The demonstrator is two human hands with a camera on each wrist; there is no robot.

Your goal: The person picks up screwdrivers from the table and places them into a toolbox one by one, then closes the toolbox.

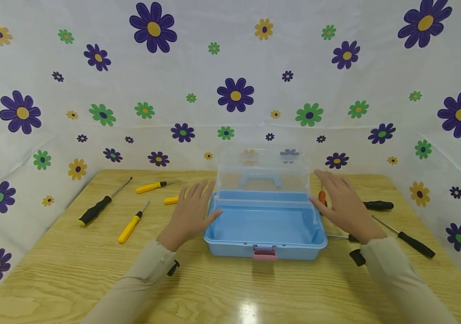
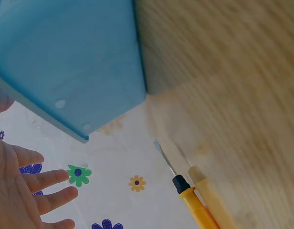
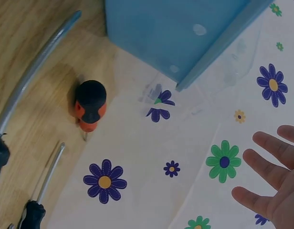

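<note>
A light blue toolbox (image 1: pixel 230 250) stands on the table with its clear lid (image 1: pixel 234 177) raised at the back and a pink latch (image 1: pixel 265 254) on its front. Inside, the visible floor is bare. My left hand (image 1: pixel 190 213) hovers at the box's left side, fingers extended and thumb reaching over the rim. At the opposite side my right hand (image 1: pixel 344 207) is held the same way, its thumb near the lid's right edge. Both wrist views show spread fingers with nothing in them, left (image 2: pixel 23 186) and right (image 3: pixel 276 181), beside the blue wall.
Left of the box lie a black screwdriver (image 1: pixel 97 210) and several yellow ones, one (image 1: pixel 171 200) partly behind my left hand. On the right are an orange-and-black screwdriver (image 3: pixel 91 106) and several black-handled ones, including one (image 1: pixel 416 245) near the table's right side. A flowered cloth (image 1: pixel 198 67) hangs behind.
</note>
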